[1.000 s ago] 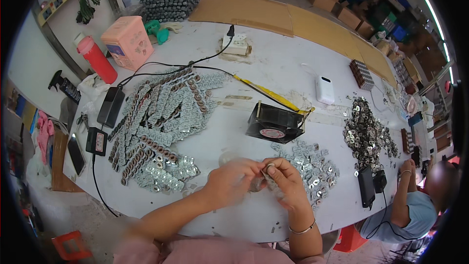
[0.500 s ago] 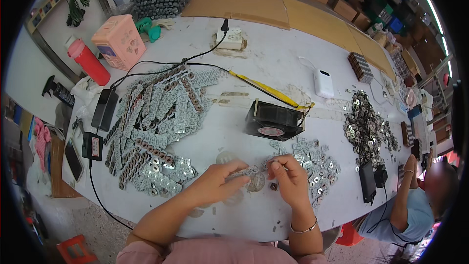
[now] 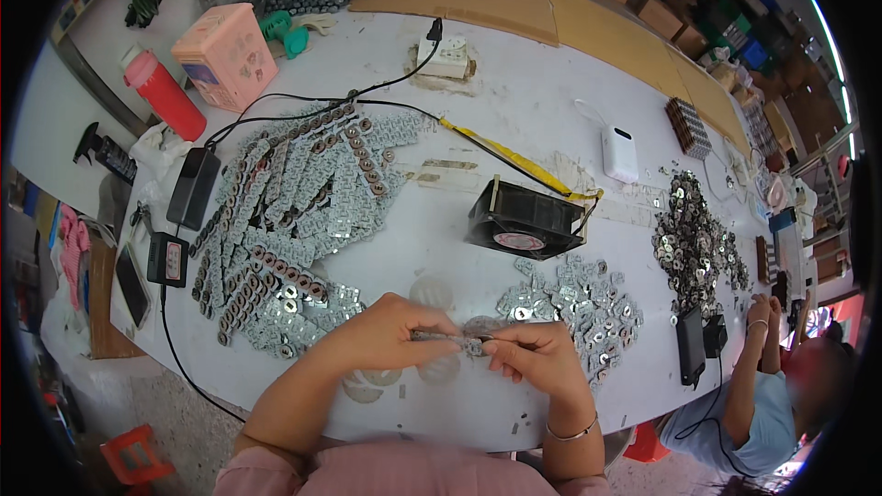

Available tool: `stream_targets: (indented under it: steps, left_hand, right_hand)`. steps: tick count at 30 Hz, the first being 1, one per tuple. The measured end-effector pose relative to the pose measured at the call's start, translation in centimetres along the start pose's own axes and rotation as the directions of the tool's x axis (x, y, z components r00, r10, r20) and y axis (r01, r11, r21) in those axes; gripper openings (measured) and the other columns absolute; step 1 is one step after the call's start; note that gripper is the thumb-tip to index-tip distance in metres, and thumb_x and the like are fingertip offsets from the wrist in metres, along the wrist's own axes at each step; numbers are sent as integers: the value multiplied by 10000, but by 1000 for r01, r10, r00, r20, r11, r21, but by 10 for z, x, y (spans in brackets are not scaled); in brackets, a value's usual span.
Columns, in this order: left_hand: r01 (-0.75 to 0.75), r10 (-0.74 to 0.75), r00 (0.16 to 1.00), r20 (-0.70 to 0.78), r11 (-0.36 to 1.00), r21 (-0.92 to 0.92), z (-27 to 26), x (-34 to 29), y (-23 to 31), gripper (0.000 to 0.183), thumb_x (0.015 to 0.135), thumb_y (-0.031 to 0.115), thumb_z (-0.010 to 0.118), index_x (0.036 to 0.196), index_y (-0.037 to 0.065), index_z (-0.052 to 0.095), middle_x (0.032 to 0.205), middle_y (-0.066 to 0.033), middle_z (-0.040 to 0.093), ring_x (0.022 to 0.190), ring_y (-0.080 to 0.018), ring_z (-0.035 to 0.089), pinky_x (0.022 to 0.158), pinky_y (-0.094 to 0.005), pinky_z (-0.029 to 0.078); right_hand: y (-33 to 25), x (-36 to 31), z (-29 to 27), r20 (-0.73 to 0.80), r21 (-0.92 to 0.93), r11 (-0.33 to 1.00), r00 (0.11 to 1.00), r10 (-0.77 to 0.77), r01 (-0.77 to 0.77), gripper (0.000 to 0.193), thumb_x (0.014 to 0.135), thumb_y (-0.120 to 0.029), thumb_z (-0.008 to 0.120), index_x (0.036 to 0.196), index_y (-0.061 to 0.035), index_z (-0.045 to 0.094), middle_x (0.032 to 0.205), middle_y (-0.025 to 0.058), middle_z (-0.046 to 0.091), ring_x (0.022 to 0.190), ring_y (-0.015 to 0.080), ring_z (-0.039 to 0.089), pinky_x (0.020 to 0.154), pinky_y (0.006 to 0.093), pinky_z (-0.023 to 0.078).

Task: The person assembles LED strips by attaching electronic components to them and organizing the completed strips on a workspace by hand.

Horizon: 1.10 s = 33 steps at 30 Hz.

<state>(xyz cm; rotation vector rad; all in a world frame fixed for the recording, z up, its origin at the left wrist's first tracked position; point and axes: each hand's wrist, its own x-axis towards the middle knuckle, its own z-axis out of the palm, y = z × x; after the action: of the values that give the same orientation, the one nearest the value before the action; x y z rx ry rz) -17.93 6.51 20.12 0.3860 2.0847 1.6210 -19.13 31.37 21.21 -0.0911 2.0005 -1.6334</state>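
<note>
Over the near middle of the table, my left hand (image 3: 397, 332) pinches a short strip of small grey metal pieces (image 3: 444, 337). My right hand (image 3: 542, 356) is closed at the strip's right end, thumb and forefinger together; whatever small part lies between them is mostly hidden. Just beyond the right hand spreads a heap of loose silvery metal pieces (image 3: 577, 298). To the left of my left hand lies a large pile of linked metal strips (image 3: 303, 193), some bearing rows of brownish round parts. A black box fan (image 3: 524, 220) stands beyond both hands.
A heap of dark round parts (image 3: 694, 239) lies at the right, near a black adapter (image 3: 689, 344). A white power bank (image 3: 620, 154), a socket block (image 3: 443, 60), a pink box (image 3: 225, 60) and a red bottle (image 3: 165, 96) stand farther off. A co-worker (image 3: 735, 413) sits at right.
My hands have come together at the strip's end; the right one has turned and moved slightly nearer to me. The dark round piece on the table beside it no longer shows. The view has shifted slightly.
</note>
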Motion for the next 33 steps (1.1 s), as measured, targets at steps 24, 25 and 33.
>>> stream_targets:
  steps: [24, 25, 33]
  left_hand:
    - [121, -47, 989, 137, 790, -601, 12, 3, -6, 151, 861, 28, 713, 1000, -14, 671, 854, -62, 703, 604, -103, 653, 484, -220, 460]
    - [-101, 49, 991, -123, 884, -456, 21, 4, -9, 158, 849, 18, 715, 1001, -5, 678, 873, -60, 708, 613, -99, 655, 489, -220, 469]
    - [-376, 517, 760, -394, 844, 383, 35, 13, -16, 190, 773, 79, 754, 959, 89, 715, 873, -55, 727, 644, -166, 697, 564, -283, 543]
  right_hand:
    - [18, 0, 11, 151, 390, 921, 985, -84, 18, 139, 953, -102, 605, 928, 27, 653, 669, 44, 634, 510, 76, 533, 443, 201, 420]
    - [15, 2, 11, 47, 322, 944, 995, -92, 72, 141, 957, -115, 603, 919, 14, 645, 661, 36, 622, 507, 68, 520, 441, 202, 401]
    - [9, 7, 21, -152, -86, 951, 940, -306, 296, 146, 967, -146, 591, 889, -23, 603, 617, -23, 544, 520, 21, 446, 460, 195, 346]
